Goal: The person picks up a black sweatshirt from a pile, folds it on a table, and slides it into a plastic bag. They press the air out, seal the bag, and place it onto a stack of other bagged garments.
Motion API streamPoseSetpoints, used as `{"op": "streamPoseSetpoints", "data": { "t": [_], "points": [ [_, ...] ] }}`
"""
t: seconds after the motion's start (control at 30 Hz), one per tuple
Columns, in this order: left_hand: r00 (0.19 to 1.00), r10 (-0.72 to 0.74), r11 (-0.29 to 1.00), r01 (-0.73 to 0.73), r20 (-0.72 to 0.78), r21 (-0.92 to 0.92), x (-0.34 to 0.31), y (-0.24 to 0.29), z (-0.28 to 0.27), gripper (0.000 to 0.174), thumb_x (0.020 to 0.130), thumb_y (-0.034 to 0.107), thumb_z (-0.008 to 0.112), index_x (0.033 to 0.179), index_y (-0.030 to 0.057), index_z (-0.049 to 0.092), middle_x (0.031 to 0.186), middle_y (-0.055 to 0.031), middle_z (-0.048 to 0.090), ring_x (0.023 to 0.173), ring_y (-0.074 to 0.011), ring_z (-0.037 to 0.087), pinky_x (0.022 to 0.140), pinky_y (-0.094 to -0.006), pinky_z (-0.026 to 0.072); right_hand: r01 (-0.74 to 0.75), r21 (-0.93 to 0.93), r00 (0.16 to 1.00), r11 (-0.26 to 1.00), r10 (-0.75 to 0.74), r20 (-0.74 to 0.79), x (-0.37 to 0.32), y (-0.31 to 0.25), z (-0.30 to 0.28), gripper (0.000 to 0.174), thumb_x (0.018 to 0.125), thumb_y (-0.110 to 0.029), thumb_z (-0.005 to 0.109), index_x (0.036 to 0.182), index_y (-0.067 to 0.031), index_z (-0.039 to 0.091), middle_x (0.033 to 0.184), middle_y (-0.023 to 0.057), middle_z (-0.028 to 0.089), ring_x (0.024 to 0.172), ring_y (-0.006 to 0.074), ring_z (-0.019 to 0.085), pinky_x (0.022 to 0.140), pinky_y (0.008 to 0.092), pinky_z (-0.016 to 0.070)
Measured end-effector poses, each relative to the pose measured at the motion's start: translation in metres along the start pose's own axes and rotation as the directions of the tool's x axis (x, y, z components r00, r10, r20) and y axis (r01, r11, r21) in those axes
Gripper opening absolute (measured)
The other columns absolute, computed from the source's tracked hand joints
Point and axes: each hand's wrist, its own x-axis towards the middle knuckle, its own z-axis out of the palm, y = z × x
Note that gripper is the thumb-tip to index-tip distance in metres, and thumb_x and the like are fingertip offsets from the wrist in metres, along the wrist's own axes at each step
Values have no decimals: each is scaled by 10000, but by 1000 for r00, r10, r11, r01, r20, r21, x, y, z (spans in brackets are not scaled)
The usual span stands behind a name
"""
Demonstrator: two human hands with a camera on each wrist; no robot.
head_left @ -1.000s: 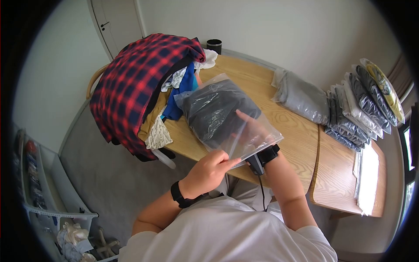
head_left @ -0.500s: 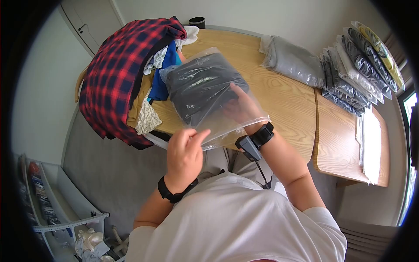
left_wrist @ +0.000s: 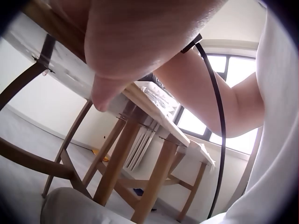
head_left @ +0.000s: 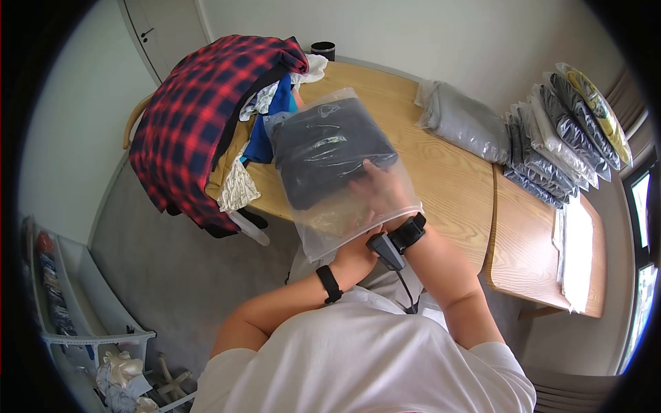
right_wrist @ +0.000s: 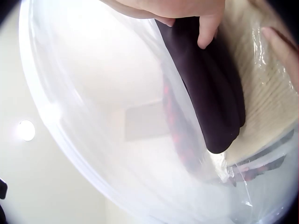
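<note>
A clear plastic bag [head_left: 323, 230] holds a folded dark garment [head_left: 334, 148] above the table's front edge. The right hand [head_left: 382, 193] reaches in through the bag's mouth, its fingers spread against the garment's near edge. In the right wrist view, the fingers of that hand [right_wrist: 187, 7] touch the dark cloth [right_wrist: 210, 93] within the clear plastic [right_wrist: 84, 93]. The left hand [head_left: 358, 251] lies under the bag near its mouth, partly seen through the film. Close up in the left wrist view, the left hand [left_wrist: 135, 42] fills the top.
Left on the wooden table [head_left: 447, 193] lies a clothes heap under a red-and-navy plaid shirt [head_left: 206, 103]. A bagged grey garment [head_left: 465, 120] and a stack of bagged clothes [head_left: 564, 138] are at right, with white sheets [head_left: 575, 255] nearer. A shelf unit [head_left: 96, 337] stands lower left.
The left hand has let go of the bag's lower edge and moved right, beneath the bag. The right hand stays inside. The bag now lies flatter, its mouth hanging lower at the left.
</note>
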Motion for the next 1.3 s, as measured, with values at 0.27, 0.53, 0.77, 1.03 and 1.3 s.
{"op": "streamPoseSetpoints", "data": {
  "t": [0.27, 0.53, 0.77, 1.03, 1.3],
  "points": [
    [988, 149, 961, -153, 31, 232, -4, 1, -3, 307, 834, 113, 527, 1131, 61, 589, 1069, -114, 622, 1077, -295, 545, 1080, -507, 282, 0, -190, 998, 982, 12, 60, 44, -18, 5, 248, 943, -105, 561, 1168, -55, 469, 1097, 110, 540, 934, 252, 592, 733, 392, 566],
    [983, 146, 954, -170, 112, 247, -7, 3, -6, 261, 831, 126, 521, 1045, 83, 665, 1127, -118, 609, 1096, -302, 539, 1082, -508, 284, 199, -203, 978, 959, -182, 100, 63, -7, -51, 313, 926, -202, 608, 1148, -21, 480, 980, 112, 555, 870, 241, 602, 691, 360, 558],
    [983, 183, 972, -181, 0, -148, 1, 7, -15, 320, 810, 111, 565, 1126, 85, 613, 1216, -145, 567, 1176, -347, 486, 1030, -454, 364, -10, 191, 1000, 982, 13, -16, -33, -26, -16, 447, 883, -269, 676, 1141, 50, 499, 1141, 201, 483, 1088, 273, 526, 898, 367, 492],
    [954, -101, 782, 252, 283, -571, -4, 7, -19, 322, 869, 132, 547, 1184, 63, 558, 1187, -169, 571, 1173, -333, 489, 974, -412, 401, -161, 122, 963, 979, 129, 236, 3, 7, 18, 360, 928, -197, 613, 1136, 78, 509, 1088, 179, 533, 1033, 270, 569, 892, 305, 522],
    [961, 257, 952, -234, 99, -196, 2, 4, -12, 293, 882, 108, 520, 1162, 39, 575, 1190, -175, 548, 1091, -358, 530, 900, -421, 451, -115, -154, 990, 981, 126, 63, 22, -7, 29, 354, 918, -179, 620, 1098, 113, 531, 1053, 168, 608, 921, 271, 643, 788, 313, 560]
  ]
}}
